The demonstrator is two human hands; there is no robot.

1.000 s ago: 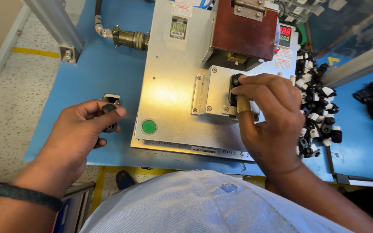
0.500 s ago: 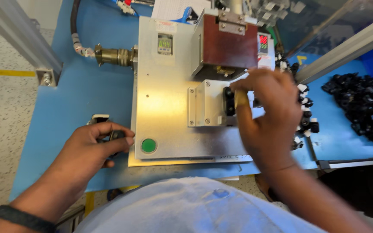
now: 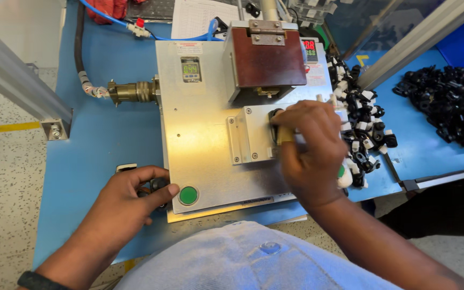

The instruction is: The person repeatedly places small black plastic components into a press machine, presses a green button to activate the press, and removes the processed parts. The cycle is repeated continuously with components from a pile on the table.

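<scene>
My right hand (image 3: 308,147) grips a small tan handle (image 3: 284,135) beside a black part on the raised metal block (image 3: 249,139) of a silver press fixture (image 3: 205,123). Above it hangs the fixture's dark red head (image 3: 267,58). My left hand (image 3: 127,201) rests on the blue table at the fixture's front left corner, its fingers curled over a small black part (image 3: 157,185), thumb close to a green button (image 3: 188,195).
Heaps of small black and white parts lie to the right of the fixture (image 3: 362,123) and on the far right tray (image 3: 449,107). A brass connector with a cable (image 3: 132,91) sticks out on the left. An aluminium post (image 3: 14,80) stands at the table's left edge.
The view has shifted, so the fixture sits more central. My left hand has moved in towards the green button with the black part. My right hand stays on the handle at the block.
</scene>
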